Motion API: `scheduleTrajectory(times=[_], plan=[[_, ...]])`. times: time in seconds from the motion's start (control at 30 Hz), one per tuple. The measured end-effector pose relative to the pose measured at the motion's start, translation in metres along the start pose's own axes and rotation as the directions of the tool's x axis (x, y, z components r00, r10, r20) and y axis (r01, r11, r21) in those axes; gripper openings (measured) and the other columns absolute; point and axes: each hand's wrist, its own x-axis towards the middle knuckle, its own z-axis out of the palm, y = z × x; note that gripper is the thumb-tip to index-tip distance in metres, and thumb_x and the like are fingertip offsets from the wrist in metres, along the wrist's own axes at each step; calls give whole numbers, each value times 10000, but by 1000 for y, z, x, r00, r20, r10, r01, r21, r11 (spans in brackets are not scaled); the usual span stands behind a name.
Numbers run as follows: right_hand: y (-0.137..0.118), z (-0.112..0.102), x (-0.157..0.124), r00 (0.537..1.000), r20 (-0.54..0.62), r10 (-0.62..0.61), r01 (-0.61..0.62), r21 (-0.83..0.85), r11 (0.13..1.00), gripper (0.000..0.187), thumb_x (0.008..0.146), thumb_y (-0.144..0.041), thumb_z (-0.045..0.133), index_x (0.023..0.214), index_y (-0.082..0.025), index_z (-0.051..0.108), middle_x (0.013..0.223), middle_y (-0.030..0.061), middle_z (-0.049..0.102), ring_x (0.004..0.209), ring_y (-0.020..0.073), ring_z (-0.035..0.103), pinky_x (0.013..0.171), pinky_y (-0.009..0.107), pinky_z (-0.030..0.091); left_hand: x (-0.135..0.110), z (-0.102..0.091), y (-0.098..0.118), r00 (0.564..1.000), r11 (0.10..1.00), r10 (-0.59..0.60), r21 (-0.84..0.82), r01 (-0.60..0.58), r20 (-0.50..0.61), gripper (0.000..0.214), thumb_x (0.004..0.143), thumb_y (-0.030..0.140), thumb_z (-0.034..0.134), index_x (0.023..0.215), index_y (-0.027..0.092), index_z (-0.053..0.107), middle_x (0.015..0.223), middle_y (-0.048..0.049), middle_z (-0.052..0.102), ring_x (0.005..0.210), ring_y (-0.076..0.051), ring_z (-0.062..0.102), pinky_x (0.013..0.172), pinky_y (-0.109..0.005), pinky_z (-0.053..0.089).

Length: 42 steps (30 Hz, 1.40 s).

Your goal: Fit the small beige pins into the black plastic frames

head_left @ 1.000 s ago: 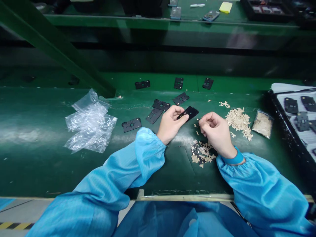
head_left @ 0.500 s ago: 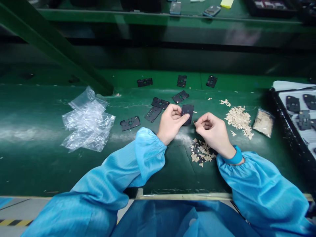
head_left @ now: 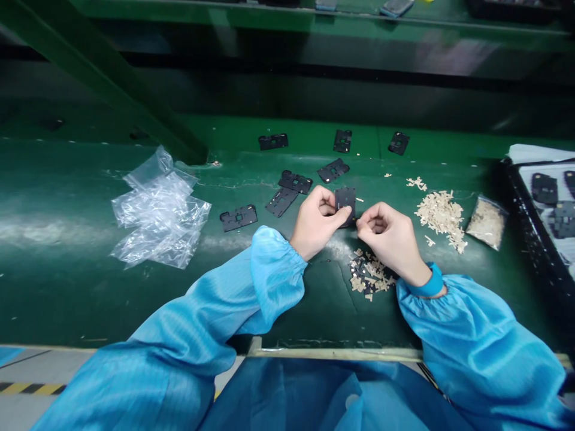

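Note:
My left hand [head_left: 318, 222] grips a flat black plastic plate [head_left: 345, 199] between thumb and fingers, tilted up above the bench. Close to the plate's lower right corner, my right hand [head_left: 390, 236] is closed in a pinch; whatever is between its fingertips is too small to make out. Below the right hand lies a mixed heap of small tan and black pieces [head_left: 369, 274]. Several similar black plates lie on the bench beyond my hands, among them one plate [head_left: 238, 218] to the left and one plate [head_left: 333, 170] farther back.
A pile of clear plastic bags [head_left: 162, 209] lies at left. On the right are a heap of tan pieces [head_left: 440, 214], a filled clear bag [head_left: 487, 222] and a black-rimmed tray [head_left: 523, 203] of black parts. A green post [head_left: 135, 108] slants across the back left.
My right hand has come closer to the plate's lower corner. The plate has turned slightly in my left hand. The whole view has shifted a little.

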Motion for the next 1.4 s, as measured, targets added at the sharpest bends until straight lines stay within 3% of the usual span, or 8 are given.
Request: scheduleTrajectory(times=[0.43, 0.8, 1.4], plan=[[-7, -1, 1, 998, 38, 50, -52, 50, 997, 61, 739, -188, 665, 756, -201, 608, 695, 6, 663, 579, 130, 572, 549, 264, 456, -3, 1, 6, 999, 999, 41, 31, -41, -6, 300, 726, 226, 796, 765, 184, 501, 711, 51, 536, 678, -75, 526, 689, -216, 459], [-8, -5, 5, 987, 76, 144, -157, 202, 967, 129, 729, -255, 725, 736, -186, 616, 606, -20, 601, 523, 112, 542, 484, 240, 408, -3, 1, 4, 999, 998, -32, -47, 33, 22, 361, 728, 310, 841, 784, 193, 504, 685, 48, 550, 625, -79, 528, 593, -219, 479], [-8, -10, 8, 980, 101, 173, -193, 233, 953, 101, 738, -197, 736, 745, -182, 637, 571, -26, 613, 483, 94, 526, 484, 230, 431, -2, 1, 4, 998, 995, -54, -78, 55, 21, 384, 702, 323, 867, 796, 192, 518, 693, 35, 572, 627, -88, 556, 563, -216, 521]])
